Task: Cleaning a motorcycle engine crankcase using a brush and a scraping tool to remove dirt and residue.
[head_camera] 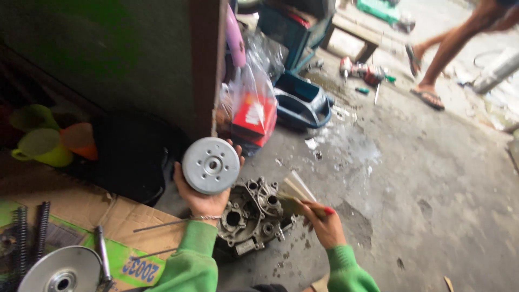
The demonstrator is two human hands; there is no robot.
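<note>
My left hand point(201, 198) holds up a round grey metal disc point(211, 165) with a centre hub and several small holes, its face turned toward me. My right hand point(324, 224) grips a paintbrush point(296, 193) with pale bristles, pointing up and left over a grey metal engine casing point(253, 215) that lies on the concrete floor between both hands. Both arms wear green sleeves, and a thin bracelet sits on the left wrist.
Flattened cardboard point(81, 208) at left carries a shiny pulley disc point(60, 270), black springs point(30, 232) and a metal rod. A plastic bag with a red box point(254, 113), a blue tub point(303, 105) and tools lie behind. Another person's legs in sandals point(432, 65) walk at far right.
</note>
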